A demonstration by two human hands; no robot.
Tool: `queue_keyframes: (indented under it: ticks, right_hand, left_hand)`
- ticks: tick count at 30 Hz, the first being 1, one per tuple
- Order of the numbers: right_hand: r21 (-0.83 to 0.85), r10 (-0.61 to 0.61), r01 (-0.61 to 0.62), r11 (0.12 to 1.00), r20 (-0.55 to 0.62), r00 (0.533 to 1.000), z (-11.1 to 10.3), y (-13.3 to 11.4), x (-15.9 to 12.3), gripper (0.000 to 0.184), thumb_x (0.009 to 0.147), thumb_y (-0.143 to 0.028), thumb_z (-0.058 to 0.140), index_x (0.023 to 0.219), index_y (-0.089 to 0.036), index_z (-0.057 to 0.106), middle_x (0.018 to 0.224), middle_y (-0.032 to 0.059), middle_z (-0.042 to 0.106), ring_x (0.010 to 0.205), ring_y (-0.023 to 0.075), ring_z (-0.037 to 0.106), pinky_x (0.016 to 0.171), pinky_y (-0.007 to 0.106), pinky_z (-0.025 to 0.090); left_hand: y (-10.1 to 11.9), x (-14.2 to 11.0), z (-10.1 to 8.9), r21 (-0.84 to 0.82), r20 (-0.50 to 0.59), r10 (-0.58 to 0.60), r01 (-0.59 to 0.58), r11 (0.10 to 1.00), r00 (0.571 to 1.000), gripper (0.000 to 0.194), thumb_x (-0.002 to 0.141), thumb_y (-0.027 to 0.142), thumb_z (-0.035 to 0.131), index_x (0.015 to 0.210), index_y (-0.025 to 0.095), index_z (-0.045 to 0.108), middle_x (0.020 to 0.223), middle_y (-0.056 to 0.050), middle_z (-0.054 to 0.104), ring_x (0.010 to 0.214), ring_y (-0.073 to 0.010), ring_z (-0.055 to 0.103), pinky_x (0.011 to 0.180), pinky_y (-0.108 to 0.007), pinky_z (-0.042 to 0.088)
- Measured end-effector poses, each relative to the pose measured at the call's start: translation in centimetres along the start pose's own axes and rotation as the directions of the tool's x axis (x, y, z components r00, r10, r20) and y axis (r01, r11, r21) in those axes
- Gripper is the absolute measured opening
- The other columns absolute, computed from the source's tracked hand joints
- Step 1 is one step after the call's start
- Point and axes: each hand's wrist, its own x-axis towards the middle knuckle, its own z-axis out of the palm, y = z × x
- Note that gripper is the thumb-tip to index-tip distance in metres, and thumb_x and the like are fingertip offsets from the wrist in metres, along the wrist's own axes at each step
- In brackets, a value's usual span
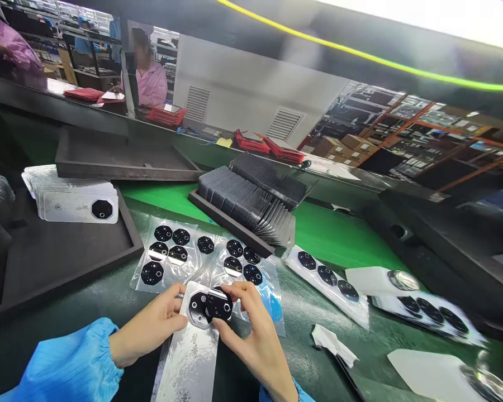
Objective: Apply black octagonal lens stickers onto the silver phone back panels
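My left hand (153,324) pinches the upper left edge of a silver rectangular panel (197,365), which resembles a phone back cover. Near the panel's top is an octagonal recess with holes in it. Between the thumb and fingers of my right hand (255,332) is a black octagonal lens plate (220,306), tilted and partly overlapping the recess's right side. I cannot tell whether the plate touches the panel. Just beyond my hands lie clear plastic sheets (201,272) bearing several more black octagonal plates.
At left, a dark tray (67,262) holds fanned silver panels (77,195). Another tray (126,159) lies behind it. A rack of dark panels (243,204) stands ahead. Right are bagged plates (327,282), metal-topped white pieces (381,279) and dark tweezers-like tool (346,374). People sit beyond.
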Motion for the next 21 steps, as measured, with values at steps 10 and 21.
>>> queue_keyframes:
  ticks: [10, 21]
  right_hand:
    - [-0.006, 0.023, -0.023, 1.0, -0.026, 0.999, -0.1, 0.3, 0.2, 0.039, 0.085, -0.021, 0.066, 0.12, -0.028, 0.053, 0.114, 0.0044, 0.053, 0.103, 0.0228, 0.053, 0.084, 0.035, 0.047]
    - [-0.002, 0.033, -0.033, 0.999, -0.031, 0.999, -0.1, 0.3, 0.3, 0.037, 0.084, -0.02, 0.065, 0.119, -0.027, 0.053, 0.11, 0.0036, 0.054, 0.099, 0.0214, 0.054, 0.082, 0.034, 0.047]
  left_hand:
    - [-0.5, 0.1, -0.3, 0.015, -0.03, 0.021, -0.021, 1.0, 0.999, 0.029, 0.086, 0.017, 0.054, 0.115, 0.02, 0.05, 0.093, -0.001, 0.066, 0.088, -0.0192, 0.061, 0.079, -0.034, 0.04]
    - [0.5, -0.1, 0.1, 0.017, -0.059, -0.016, 0.017, 1.0, 0.998, 0.035, 0.086, 0.014, 0.051, 0.12, 0.019, 0.049, 0.103, -0.003, 0.069, 0.094, -0.0203, 0.062, 0.088, -0.037, 0.04]
